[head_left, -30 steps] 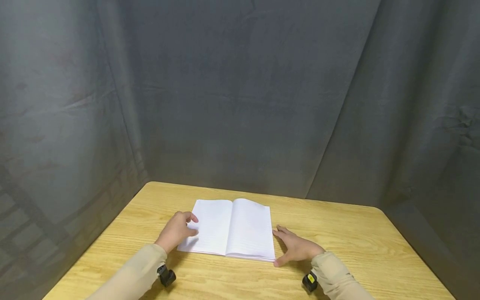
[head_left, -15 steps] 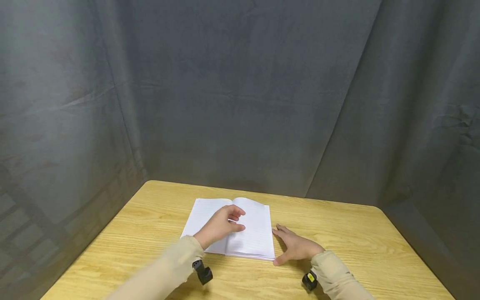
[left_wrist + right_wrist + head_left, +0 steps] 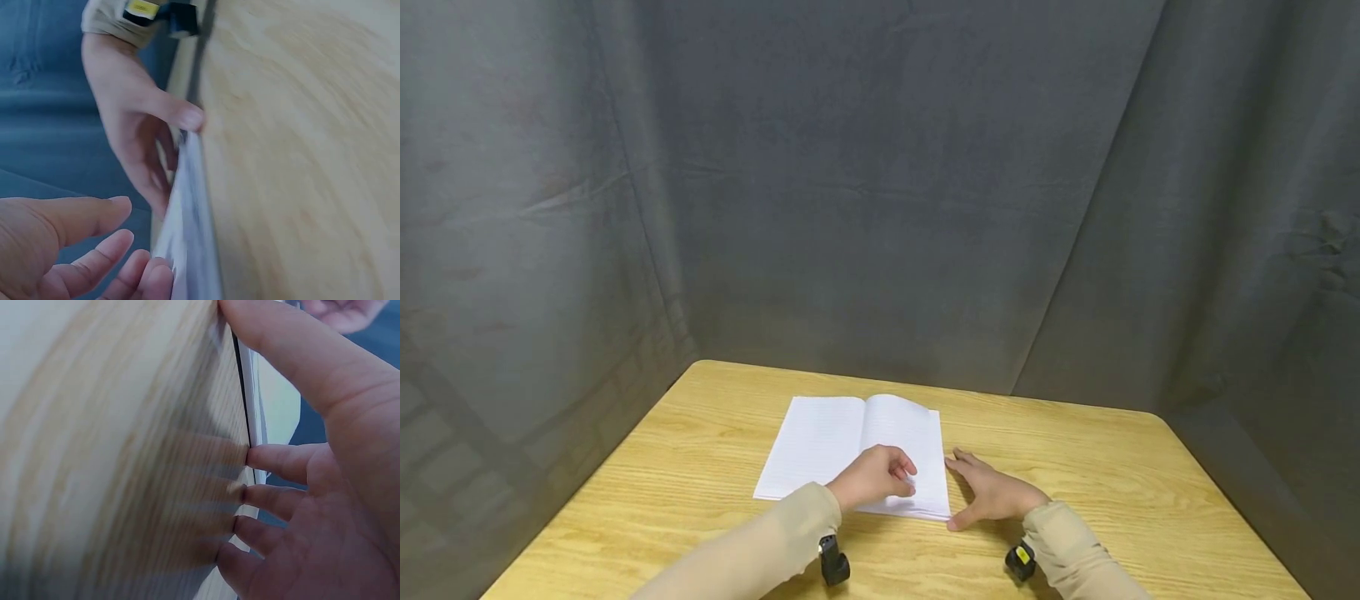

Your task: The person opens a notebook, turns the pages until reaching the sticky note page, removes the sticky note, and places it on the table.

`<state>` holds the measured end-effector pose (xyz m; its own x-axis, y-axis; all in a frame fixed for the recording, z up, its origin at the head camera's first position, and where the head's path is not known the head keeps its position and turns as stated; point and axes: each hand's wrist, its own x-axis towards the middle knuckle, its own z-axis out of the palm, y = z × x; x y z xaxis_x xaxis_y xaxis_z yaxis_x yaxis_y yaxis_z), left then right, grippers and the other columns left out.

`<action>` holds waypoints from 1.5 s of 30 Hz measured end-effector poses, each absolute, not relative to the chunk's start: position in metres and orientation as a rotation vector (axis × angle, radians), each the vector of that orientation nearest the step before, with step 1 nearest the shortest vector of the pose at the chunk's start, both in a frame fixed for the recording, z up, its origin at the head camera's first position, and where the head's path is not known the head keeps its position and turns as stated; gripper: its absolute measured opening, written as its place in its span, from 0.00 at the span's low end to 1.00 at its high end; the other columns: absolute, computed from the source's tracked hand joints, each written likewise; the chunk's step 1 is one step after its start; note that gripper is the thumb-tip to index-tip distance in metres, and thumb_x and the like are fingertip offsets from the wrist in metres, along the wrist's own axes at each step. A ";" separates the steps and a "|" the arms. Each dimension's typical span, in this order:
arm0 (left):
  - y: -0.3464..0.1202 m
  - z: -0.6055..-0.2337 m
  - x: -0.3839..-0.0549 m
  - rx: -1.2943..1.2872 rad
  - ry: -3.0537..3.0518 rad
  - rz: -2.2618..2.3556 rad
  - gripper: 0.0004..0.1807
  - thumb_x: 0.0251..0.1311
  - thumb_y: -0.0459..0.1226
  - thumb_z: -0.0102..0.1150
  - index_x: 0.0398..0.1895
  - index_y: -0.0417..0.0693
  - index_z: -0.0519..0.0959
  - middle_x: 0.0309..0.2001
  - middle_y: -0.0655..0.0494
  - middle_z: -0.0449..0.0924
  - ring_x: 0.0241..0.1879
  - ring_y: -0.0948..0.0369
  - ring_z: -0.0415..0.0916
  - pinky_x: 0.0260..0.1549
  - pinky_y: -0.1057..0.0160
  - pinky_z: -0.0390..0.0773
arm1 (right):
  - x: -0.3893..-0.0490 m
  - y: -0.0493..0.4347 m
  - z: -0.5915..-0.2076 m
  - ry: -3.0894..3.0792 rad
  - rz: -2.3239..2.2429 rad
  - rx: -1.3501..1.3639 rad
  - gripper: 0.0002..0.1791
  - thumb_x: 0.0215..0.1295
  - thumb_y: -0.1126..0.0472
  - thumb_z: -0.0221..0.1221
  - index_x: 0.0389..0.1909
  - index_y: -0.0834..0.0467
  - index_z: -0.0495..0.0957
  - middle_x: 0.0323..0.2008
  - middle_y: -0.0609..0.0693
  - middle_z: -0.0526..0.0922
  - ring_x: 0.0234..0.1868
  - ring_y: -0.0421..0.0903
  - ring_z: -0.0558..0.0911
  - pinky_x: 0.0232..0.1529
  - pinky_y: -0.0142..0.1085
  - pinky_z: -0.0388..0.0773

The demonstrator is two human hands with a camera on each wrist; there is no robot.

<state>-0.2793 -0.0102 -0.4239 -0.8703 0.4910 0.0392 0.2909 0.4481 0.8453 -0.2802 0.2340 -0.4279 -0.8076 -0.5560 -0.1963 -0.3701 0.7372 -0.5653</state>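
An open notebook [image 3: 816, 442] with white lined pages lies on the wooden table. Over the near part of its right page, my left hand [image 3: 872, 477] hovers with thumb and fingers loosely bent and apart. Nothing shows between them in the left wrist view, where the notebook's edge [image 3: 197, 250] runs beyond the fingertips. My right hand [image 3: 994, 493] rests by the notebook's right side, thumb at the near right corner. In the right wrist view, the fingers [image 3: 281, 462] of that hand are spread along the page edges [image 3: 250, 394] and touch the tabletop.
The light wood table [image 3: 1097, 475] has rounded far corners. Grey curtains [image 3: 865, 208] hang behind it and on both sides. Each wrist carries a small black camera [image 3: 833, 562] on a beige sleeve.
My left hand has moved right from the left page's outer edge, across the notebook, then nearer over the right page. My right hand and the notebook have stayed in place.
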 end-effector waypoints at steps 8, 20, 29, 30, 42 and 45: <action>-0.010 -0.437 -0.279 0.651 2.597 1.248 0.10 0.45 0.31 0.72 0.30 0.42 0.79 0.25 0.60 0.73 0.26 0.66 0.69 0.30 0.68 0.71 | -0.281 0.235 -0.428 2.570 -0.738 -0.698 0.59 0.51 0.40 0.69 0.73 0.68 0.49 0.73 0.73 0.41 0.71 0.74 0.46 0.63 0.68 0.55; -0.002 -0.433 -0.277 0.644 2.717 1.012 0.15 0.40 0.37 0.77 0.29 0.46 0.79 0.27 0.60 0.73 0.27 0.65 0.68 0.32 0.66 0.72 | -0.279 0.234 -0.429 2.587 -0.735 -0.697 0.58 0.51 0.43 0.70 0.72 0.70 0.51 0.72 0.74 0.42 0.71 0.75 0.47 0.62 0.69 0.55; -0.001 -0.429 -0.276 0.665 2.743 0.938 0.16 0.39 0.37 0.78 0.30 0.47 0.79 0.27 0.60 0.72 0.27 0.66 0.68 0.31 0.67 0.72 | -0.279 0.234 -0.428 2.588 -0.740 -0.698 0.58 0.50 0.43 0.71 0.72 0.70 0.51 0.72 0.74 0.42 0.71 0.74 0.47 0.62 0.68 0.55; -0.001 -0.429 -0.276 0.666 2.743 0.929 0.16 0.40 0.37 0.78 0.30 0.47 0.79 0.26 0.61 0.72 0.26 0.66 0.67 0.30 0.68 0.71 | -0.280 0.234 -0.428 2.587 -0.739 -0.700 0.58 0.50 0.43 0.71 0.72 0.70 0.51 0.72 0.74 0.42 0.71 0.74 0.47 0.63 0.68 0.56; 0.000 -0.431 -0.280 0.743 2.749 0.930 0.19 0.59 0.30 0.60 0.55 0.47 0.74 0.22 0.61 0.70 0.19 0.68 0.64 0.20 0.70 0.67 | -0.280 0.234 -0.429 2.590 -0.741 -0.701 0.58 0.50 0.44 0.71 0.72 0.69 0.51 0.73 0.73 0.43 0.72 0.73 0.48 0.63 0.67 0.56; 0.000 -0.431 -0.281 0.783 2.707 0.973 0.30 0.59 0.25 0.57 0.63 0.56 0.69 0.20 0.60 0.66 0.16 0.67 0.59 0.17 0.70 0.63 | -0.280 0.234 -0.429 2.587 -0.743 -0.711 0.58 0.50 0.43 0.71 0.72 0.69 0.51 0.73 0.73 0.43 0.72 0.73 0.48 0.63 0.68 0.56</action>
<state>-0.2808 0.0003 -0.4315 -0.8501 0.5259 0.0255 0.4217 0.6511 0.6310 -0.2802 0.2343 -0.4288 -0.8103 -0.5532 -0.1934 -0.3663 0.7358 -0.5696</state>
